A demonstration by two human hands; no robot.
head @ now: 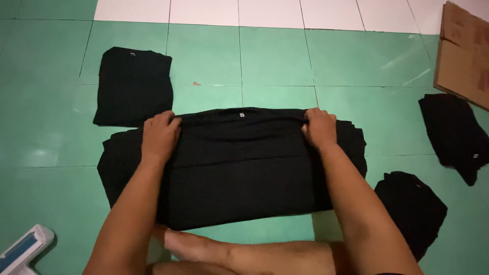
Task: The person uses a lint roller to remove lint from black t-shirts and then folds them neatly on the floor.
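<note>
- The person sits on the green tiled floor (275, 56), a bare leg (244, 254) stretched across just under the work.
- A black T-shirt (239, 173) lies spread flat on the tiles right in front of them, its collar edge with a small white neck label (241, 114) on the far side.
- The left hand (159, 136) grips the far edge of the shirt near its left shoulder, fingers curled together and pinched on a fold of the cloth.
- The right hand (320, 127) does the same near the right shoulder, fingers bunched and clamped on the fabric.
- Beyond the left hand, a folded black shirt (133, 85) lies squarely on the floor, its near edge just beside the spread one.
- To the right, well apart, a crumpled black garment (453, 135) lies near flattened brown cardboard (463, 56).
- Another black garment (410, 209) lies by the right forearm.
- A white and blue object (23, 250) pokes in at the lower left corner; I cannot tell what it is.
</note>
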